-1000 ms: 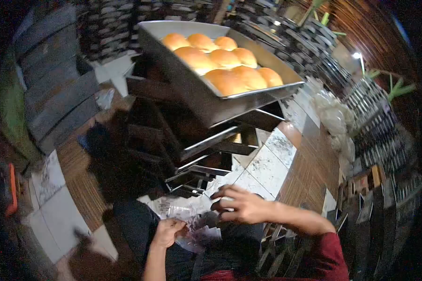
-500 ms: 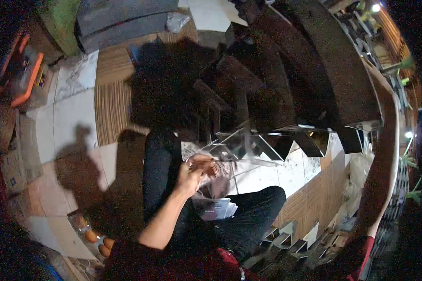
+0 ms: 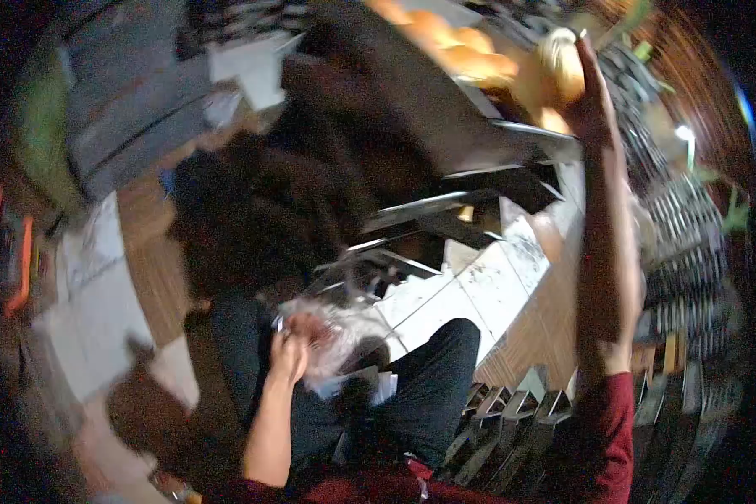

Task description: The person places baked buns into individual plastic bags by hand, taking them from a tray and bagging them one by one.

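My left hand (image 3: 289,357) is closed on the gathered edge of a clear plastic bag (image 3: 344,336) with dark printing, low over my lap. Raised at the upper right, my right hand (image 3: 595,105) grips a bread roll (image 3: 560,67), pale and striped on top. Motion blur hides its exact finger placing. Beside that hand, several golden bread rolls (image 3: 462,50) sit on a dark tray (image 3: 412,76). White printed packets (image 3: 385,386) rest on my lap below the bag.
Dark metal trays (image 3: 428,202) are stacked ahead of me, with edges jutting out over the tiled floor (image 3: 445,307). More slatted racks (image 3: 680,218) stand on the right. A grey block-like object (image 3: 134,92) and an orange-edged crate (image 3: 23,260) are at the left.
My view has turned, bringing the bread rolls on the tray into sight. My right hand, dim at the upper right before, now shows holding a roll. My left hand still holds the bag.
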Available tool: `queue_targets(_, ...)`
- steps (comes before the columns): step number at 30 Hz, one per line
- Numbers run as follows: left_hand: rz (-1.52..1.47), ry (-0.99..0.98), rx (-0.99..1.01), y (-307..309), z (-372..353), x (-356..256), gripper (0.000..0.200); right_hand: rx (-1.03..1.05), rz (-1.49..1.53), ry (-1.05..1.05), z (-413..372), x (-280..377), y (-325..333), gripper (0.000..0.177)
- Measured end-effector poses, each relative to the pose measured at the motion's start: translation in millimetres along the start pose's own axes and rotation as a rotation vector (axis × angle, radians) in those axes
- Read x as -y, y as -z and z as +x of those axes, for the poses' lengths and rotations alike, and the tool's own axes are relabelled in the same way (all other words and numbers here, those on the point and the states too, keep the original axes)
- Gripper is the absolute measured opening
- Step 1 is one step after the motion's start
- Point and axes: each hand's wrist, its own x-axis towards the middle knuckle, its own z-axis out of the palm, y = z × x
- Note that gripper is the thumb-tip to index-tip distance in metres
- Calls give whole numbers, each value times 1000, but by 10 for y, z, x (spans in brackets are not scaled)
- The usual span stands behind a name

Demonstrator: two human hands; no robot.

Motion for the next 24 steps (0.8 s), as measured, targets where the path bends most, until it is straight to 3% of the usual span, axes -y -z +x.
queue_targets(1, -38, -1, 98, -50, -26, -60, 16, -172, 279, 224, -135, 60, -109, 57)
queue_targets(3, 94, 50, 83, -47, -33, -66, 14, -250, 329, 470, -142, -107, 475, 52)
queue_targets(5, 157, 43, 67, -328, -127, -150, 22, -138, 565, 576, -671, -172, 387, 43)
queue_targets(6, 202, 90, 31, -249, -116, -111, 23, -390, 376, 597, -945, -306, 371, 47)
queue_targets(7, 269, 119, -25, -248, -139, -110, 23, -207, 869, 488, -1221, -452, 377, 51)
queue_targets(9, 229, 142, 84, -393, -203, -115, 26, -539, 825, 227, -1906, -765, 178, 52)
queue_targets(11, 401, 73, 330, -315, -205, -57, 25, -777, 772, -286, -2492, -1064, -55, 47)
queue_targets(12, 408, 72, 342, -385, -207, -44, 25, -766, 745, -390, -2772, -1468, -86, 44)
queue_targets(13, 652, 16, 380, -457, -265, -54, 21, -759, 723, -589, -3029, -1638, -121, 41)
queue_targets(14, 891, -48, 416, -522, -279, -46, 18, -805, 647, -640, -3224, -1801, -176, 39)
queue_targets(15, 898, -49, 420, -520, -265, 6, 18, -850, 569, -693, -3407, -1932, -234, 38)
queue_targets(17, 1137, 140, 326, -460, -239, 137, 11, -675, 538, -788, -3760, -2087, -310, 42)
queue_targets(19, 1178, 112, 320, -640, -401, 140, 11, -461, 11, -764, -4030, -2220, -444, 47)
queue_targets(21, 1231, 83, 447, -749, -510, 102, 12, -223, 81, -836, -4239, -2243, -576, 49)
queue_targets(22, 1269, 158, 412, -761, -539, 41, 11, -161, 325, -1011, -4169, -1949, -566, 49)
queue_targets(23, 1276, 152, 405, -785, -586, -62, 11, -152, 332, -1007, -4206, -1953, -550, 49)
queue_targets(24, 1304, 207, 263, -871, -669, -198, 11, -233, 538, -976, -4258, -1956, -544, 46)
